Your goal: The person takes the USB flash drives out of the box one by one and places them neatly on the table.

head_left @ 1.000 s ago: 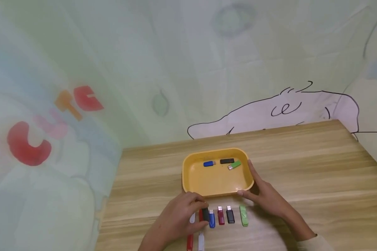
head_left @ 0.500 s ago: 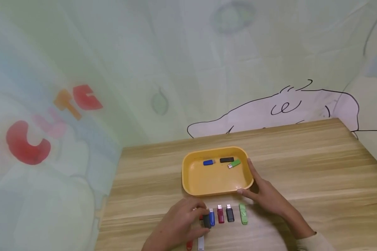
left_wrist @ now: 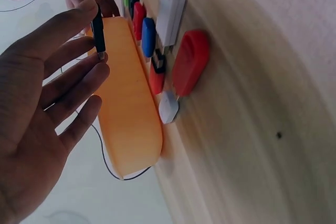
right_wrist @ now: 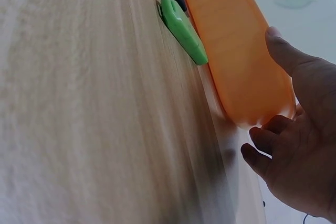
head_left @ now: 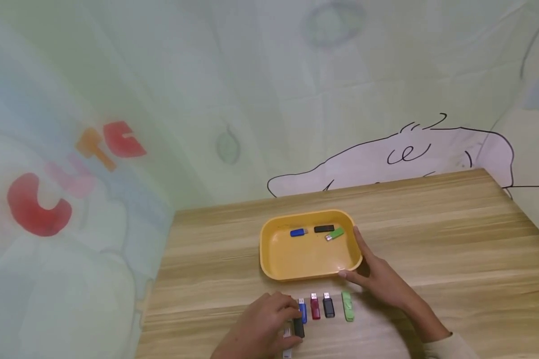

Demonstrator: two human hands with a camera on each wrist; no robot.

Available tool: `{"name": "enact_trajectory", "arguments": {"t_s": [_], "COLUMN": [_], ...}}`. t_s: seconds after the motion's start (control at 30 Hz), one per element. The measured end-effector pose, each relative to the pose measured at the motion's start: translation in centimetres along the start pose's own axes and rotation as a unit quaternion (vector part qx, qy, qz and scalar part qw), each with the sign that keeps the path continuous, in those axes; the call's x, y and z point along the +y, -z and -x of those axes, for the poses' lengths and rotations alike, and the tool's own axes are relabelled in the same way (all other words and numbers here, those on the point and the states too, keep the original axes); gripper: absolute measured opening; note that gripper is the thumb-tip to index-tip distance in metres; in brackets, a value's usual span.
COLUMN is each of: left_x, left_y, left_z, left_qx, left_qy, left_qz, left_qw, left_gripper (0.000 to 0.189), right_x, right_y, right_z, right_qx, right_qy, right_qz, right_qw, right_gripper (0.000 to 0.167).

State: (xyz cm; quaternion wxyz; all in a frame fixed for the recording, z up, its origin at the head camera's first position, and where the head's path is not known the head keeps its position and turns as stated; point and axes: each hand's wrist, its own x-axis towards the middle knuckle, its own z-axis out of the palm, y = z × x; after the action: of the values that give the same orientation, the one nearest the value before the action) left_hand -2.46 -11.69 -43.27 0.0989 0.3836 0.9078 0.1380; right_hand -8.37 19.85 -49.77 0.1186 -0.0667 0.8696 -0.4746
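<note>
Between thumb and fingertips, my left hand (head_left: 262,326) pinches a black USB stick (head_left: 299,327), its metal plug showing in the left wrist view. The stick is above the table, on the near side of a yellow tray (head_left: 274,271). My right hand (head_left: 384,284) holds the tray's near right corner, thumb on the near side and fingers along the right end. Inside the tray lie a blue USB stick (head_left: 298,232), a black one (head_left: 324,229) and a green one (head_left: 335,234). My left hand hides part of the sticks beneath it in the head view.
In front of the tray lie a blue stick (head_left: 303,310), dark red stick (head_left: 315,306), black stick (head_left: 328,305) and green stick (head_left: 348,306). The left wrist view adds a white stick (left_wrist: 171,14) and a red one (left_wrist: 191,61). A printed cloth (head_left: 251,99) hangs behind the table.
My left hand has moved toward me and slightly right, carrying the black USB stick away from the tray. The right hand and the tray have stayed in place.
</note>
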Motion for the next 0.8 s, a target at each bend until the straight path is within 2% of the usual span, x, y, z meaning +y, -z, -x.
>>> {"name": "enact_trajectory", "arguments": {"t_s": [0.1, 0.47, 0.57, 0.8], "left_x": [0.1, 0.0, 0.0, 0.1], "left_y": [-0.4, -1.5, -1.7, -1.9], "left_z": [-0.1, 0.0, -0.1, -0.5], "left_qx": [-0.009, -0.017, -0.03, -0.079], "left_qy": [-0.002, -0.04, -0.034, 0.009], "left_qz": [0.0, -0.019, -0.018, 0.033], "left_qw": [1.0, 0.9989, 0.9988, 0.9963], "left_gripper": [0.038, 0.037, 0.038, 0.04], "right_x": [0.0, 0.1, 0.0, 0.1], "right_y": [-0.1, -0.1, -0.1, -0.1], "right_z": [0.0, -0.1, -0.1, 0.0], "right_qx": [0.0, -0.002, -0.001, 0.0], "right_qy": [0.003, 0.006, 0.006, 0.005], "right_qz": [-0.001, -0.004, -0.004, -0.005], "right_qw": [1.0, 1.0, 1.0, 1.0], "right_gripper": [0.114, 0.113, 0.112, 0.113]}}
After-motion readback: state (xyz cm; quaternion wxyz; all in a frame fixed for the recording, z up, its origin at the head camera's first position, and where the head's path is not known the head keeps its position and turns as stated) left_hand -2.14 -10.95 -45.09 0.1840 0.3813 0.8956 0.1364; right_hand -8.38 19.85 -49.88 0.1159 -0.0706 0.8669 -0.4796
